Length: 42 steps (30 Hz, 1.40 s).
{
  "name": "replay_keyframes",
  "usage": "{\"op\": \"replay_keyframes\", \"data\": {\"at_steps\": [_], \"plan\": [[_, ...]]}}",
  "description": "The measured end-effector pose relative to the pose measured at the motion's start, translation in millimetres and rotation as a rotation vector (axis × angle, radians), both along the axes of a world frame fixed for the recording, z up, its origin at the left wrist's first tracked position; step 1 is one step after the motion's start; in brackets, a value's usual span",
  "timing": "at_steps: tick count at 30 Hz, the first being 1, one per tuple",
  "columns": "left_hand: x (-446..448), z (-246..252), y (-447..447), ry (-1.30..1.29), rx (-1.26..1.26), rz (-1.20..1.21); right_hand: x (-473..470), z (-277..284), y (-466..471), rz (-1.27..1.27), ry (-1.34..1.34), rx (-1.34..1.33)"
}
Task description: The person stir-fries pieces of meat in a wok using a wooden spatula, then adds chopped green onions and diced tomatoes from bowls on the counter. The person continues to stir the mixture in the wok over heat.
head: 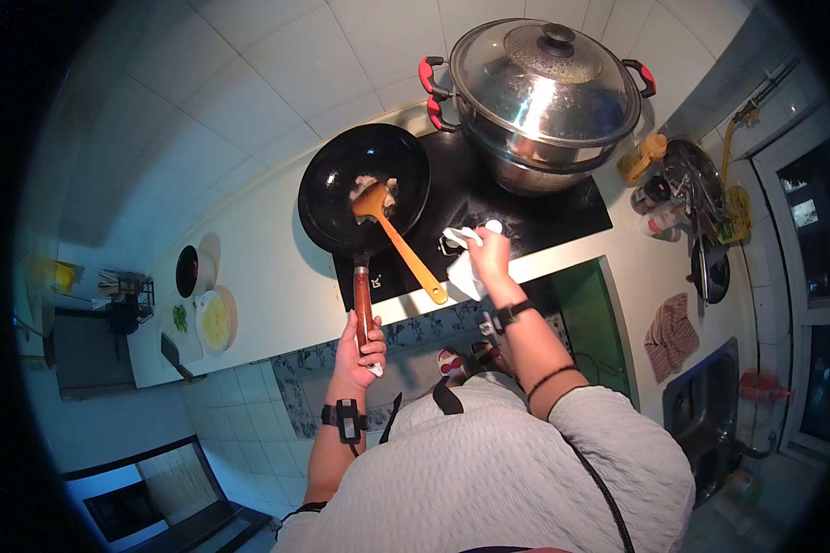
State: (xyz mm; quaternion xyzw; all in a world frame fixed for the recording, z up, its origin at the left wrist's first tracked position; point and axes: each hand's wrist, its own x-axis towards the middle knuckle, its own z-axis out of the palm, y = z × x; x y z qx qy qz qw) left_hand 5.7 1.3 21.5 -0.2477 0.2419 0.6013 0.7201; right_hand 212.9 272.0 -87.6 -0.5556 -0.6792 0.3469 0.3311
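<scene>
My left hand [361,349] is wrapped around the reddish-brown handle [363,294] of a black wok [332,214]. A bit of white material [375,370] shows by the handle's end. Small pale pieces of food [365,182] lie in the wok. An orange slotless spatula [407,252] rests there unheld, its blade on the food and its shaft over the rim. In my right hand [490,256] is a white cloth or paper [465,273], at the front of the black cooktop [560,214]. A small white round thing [493,227] shows beside my fingers.
A lidded steel steamer pot [546,104] with red-and-black handles stands right of the wok. Bottles [650,193] and a striped cloth [671,339] are farther right, near the sink [702,401]. Leftward are a pot [195,271], a plate of yellowish food [213,321] and a cleaver [176,356].
</scene>
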Motion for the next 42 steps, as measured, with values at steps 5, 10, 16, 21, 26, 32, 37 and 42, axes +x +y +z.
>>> {"op": "replay_keyframes", "data": {"at_steps": [5, 10, 16, 21, 26, 32, 37, 42], "plan": [[0, -3, -2, 0.041, -0.01, 0.006, 84, 21, 17, -0.164, -0.142, 0.289], [0, -3, -2, 0.036, -0.01, 0.009, 99, -9, 15, -0.079, -0.639, -0.029], [3, -2, -1, 0.055, -0.012, 0.026, 80, -23, 59, 0.27, -0.578, -0.094], [4, -1, -1, 0.039, 0.005, 0.035, 16, 0, 91, 0.187, -0.308, -0.436], [4, -3, -2, 0.039, 0.001, 0.047, -50, 15, 87, 0.399, -0.604, -0.434], [3, -2, -2, 0.053, -0.005, 0.036, -90, 19, 32, 0.801, -0.771, -0.197], [5, -1, -2, 0.064, -0.017, 0.044, -81, 18, -19, 1.092, -0.939, 0.192], [5, 1, -1, 0.053, -0.013, 0.039, -25, 5, -56, 1.017, -0.675, 0.245]]}}
